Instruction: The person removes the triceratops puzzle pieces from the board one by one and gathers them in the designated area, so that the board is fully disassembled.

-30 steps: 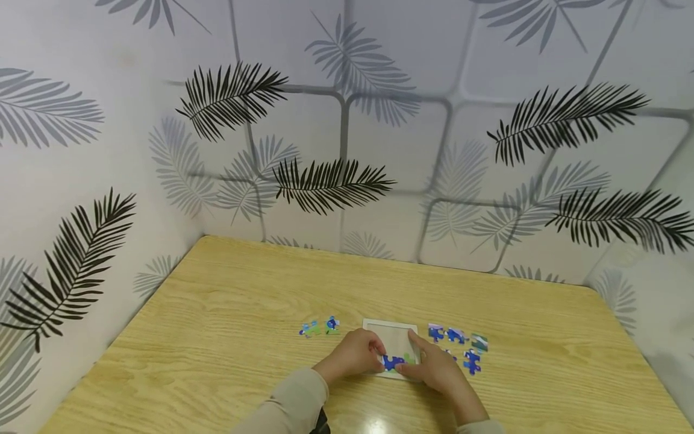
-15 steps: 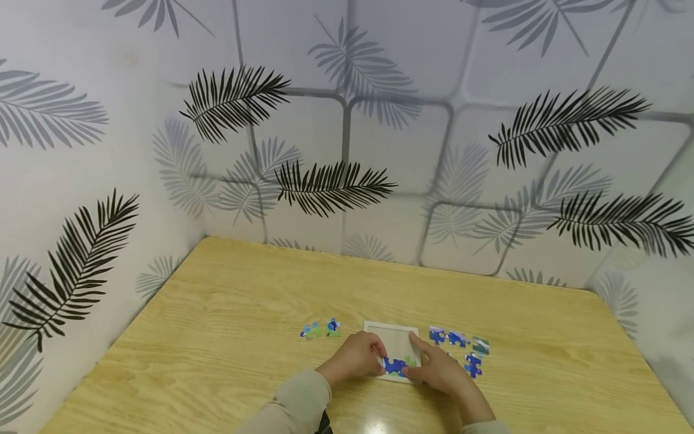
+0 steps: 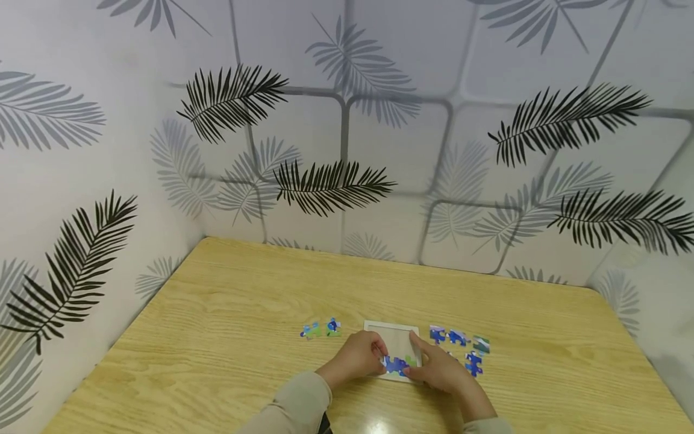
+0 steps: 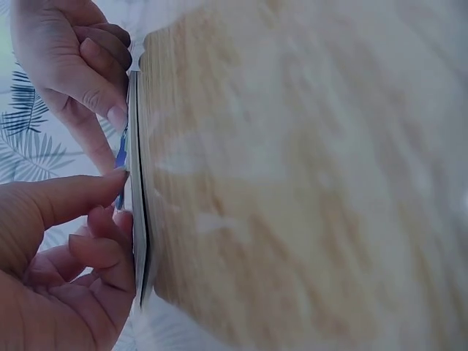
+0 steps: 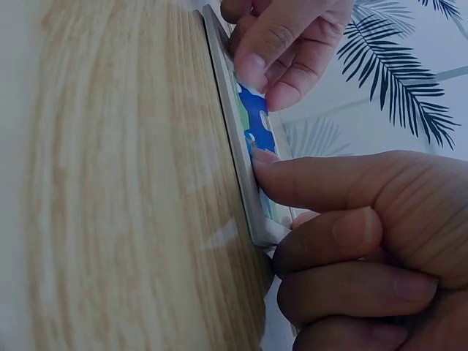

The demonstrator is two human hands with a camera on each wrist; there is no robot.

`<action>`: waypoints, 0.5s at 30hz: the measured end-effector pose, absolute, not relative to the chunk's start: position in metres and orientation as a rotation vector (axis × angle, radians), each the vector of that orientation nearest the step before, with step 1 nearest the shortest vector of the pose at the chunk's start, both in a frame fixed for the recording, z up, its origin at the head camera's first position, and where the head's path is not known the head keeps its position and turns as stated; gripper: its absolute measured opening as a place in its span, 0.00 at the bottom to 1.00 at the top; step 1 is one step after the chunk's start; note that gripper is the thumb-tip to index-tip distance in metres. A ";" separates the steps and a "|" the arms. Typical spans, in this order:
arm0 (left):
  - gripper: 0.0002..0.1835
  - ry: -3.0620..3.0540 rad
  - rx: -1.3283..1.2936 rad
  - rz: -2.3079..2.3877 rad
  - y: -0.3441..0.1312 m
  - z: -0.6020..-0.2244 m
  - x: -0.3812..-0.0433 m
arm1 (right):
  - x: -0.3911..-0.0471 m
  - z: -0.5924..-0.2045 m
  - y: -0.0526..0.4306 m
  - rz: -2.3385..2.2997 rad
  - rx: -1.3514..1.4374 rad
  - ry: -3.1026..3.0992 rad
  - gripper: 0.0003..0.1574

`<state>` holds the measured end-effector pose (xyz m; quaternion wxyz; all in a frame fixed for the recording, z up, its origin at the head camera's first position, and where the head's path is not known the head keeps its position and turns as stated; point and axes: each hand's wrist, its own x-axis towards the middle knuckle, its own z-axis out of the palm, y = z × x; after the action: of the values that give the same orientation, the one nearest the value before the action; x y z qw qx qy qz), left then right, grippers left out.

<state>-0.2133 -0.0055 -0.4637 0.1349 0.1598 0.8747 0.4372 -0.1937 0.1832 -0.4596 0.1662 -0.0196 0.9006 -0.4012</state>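
A shallow white-rimmed puzzle tray lies on the table between both hands. Along its near side are blue and green jigsaw pieces; the rest of its floor shows bare. My left hand pinches a blue puzzle piece between thumb and forefinger at the tray's near left, as the right wrist view shows. Around the tray's right side, my right hand holds on, its thumb pressing the pieces near the rim and its other fingers curled by the edge. Fingers cover part of the pieces.
Two loose puzzle pieces, one green and blue and one darker blue, lie left of the tray. Several more, among them a blue piece and a grey-green piece, lie to its right. A patterned wall rises behind the wooden table.
My right thumb has slid slightly to the right along the pieces, showing more of the blue ones. The left hand stays at the same corner; the loose pieces have not moved.
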 end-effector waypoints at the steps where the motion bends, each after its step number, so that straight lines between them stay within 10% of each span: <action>1: 0.12 2.533 0.470 1.279 -0.006 -0.464 -0.213 | -0.194 -0.460 0.183 -1.138 -0.054 2.561 0.49; 15: 0.07 2.417 0.359 1.433 -0.009 -0.463 -0.213 | -0.192 -0.459 0.183 -1.154 -0.050 2.565 0.49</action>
<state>-0.2132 -0.0086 -0.4630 0.1537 0.1253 0.8431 0.4999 -0.1921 0.1832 -0.4591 0.1638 -0.0174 0.8995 -0.4046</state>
